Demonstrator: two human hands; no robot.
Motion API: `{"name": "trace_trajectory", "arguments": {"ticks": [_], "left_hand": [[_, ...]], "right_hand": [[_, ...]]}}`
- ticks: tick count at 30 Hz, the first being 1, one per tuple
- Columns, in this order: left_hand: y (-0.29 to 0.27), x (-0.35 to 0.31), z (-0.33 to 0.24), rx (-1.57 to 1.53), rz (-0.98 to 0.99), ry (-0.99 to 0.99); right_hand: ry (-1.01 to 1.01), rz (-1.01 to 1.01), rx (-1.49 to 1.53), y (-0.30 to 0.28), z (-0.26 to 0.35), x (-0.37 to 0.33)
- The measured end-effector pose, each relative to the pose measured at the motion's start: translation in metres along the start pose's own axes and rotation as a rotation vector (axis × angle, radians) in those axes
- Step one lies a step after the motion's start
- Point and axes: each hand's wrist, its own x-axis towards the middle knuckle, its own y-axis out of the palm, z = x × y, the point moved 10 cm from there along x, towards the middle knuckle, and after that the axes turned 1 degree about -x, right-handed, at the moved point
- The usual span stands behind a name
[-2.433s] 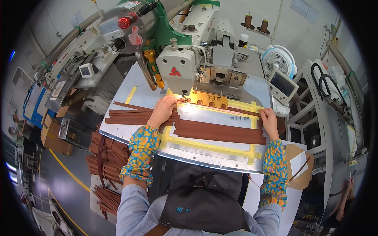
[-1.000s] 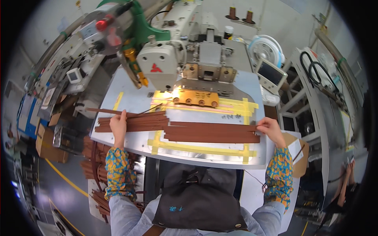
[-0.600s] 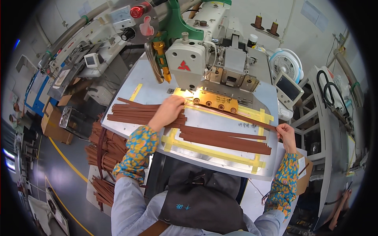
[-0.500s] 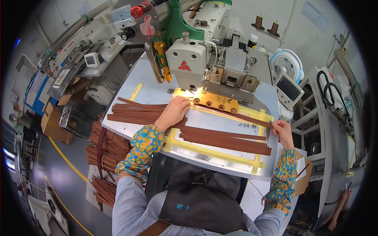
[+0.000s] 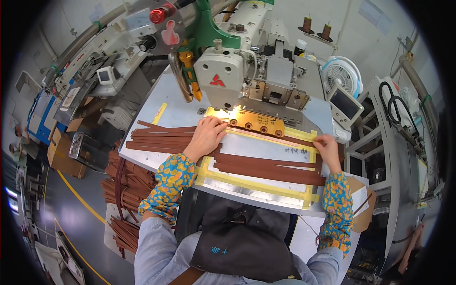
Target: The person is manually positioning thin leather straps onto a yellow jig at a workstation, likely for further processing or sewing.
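A narrow brown strip [image 5: 300,141] lies lengthwise along the front edge of a brass-coloured clamp plate [image 5: 256,122] on the sewing machine [image 5: 218,71]. At its left end my left hand [image 5: 207,136] bends over the strip, fingers together and pressing it down beside the lit needle area; the fingertips are partly hidden. My right hand [image 5: 327,148] pinches the right end between thumb and fingers, over the yellow tape. In front of the plate rests a group of loose brown strips [image 5: 266,168]. Another fanned group [image 5: 161,137] lies left of my left hand.
Bundles of brown strips [image 5: 126,175] are stacked left of the table. A control screen [image 5: 346,104] and a white fan [image 5: 341,76] stand at the right. Thread spools [image 5: 307,24] sit at the back. A cardboard box [image 5: 363,202] is beside my right forearm.
My right hand has shifted left and inward along the strip's right end. My left hand stays at the other end. The whole view has moved slightly.
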Motion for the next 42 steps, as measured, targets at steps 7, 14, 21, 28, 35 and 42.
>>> {"name": "trace_trajectory", "arguments": {"ticks": [7, 14, 21, 28, 35, 42], "left_hand": [[0.001, -0.003, 0.004, 0.016, -0.066, 0.030], [-0.003, -0.008, -0.006, -0.044, -0.002, 0.085], [-0.019, -0.044, 0.019, -0.029, -0.074, -0.128], [-0.023, -0.046, 0.048, -0.006, -0.130, -0.142], [-0.032, -0.053, 0.079, -0.021, -0.258, -0.152], [-0.037, -0.060, 0.114, -0.062, -0.276, -0.229]], "right_hand": [[-0.319, 0.076, -0.084, 0.029, 0.067, -0.006], [-0.285, 0.054, -0.017, 0.007, 0.060, -0.014], [0.027, 0.314, 0.019, -0.006, 0.036, -0.051], [0.197, 0.315, 0.295, 0.011, 0.027, -0.054], [0.180, 0.217, 0.530, 0.041, 0.009, -0.048], [0.013, 0.003, 0.466, 0.028, 0.043, -0.048]]}}
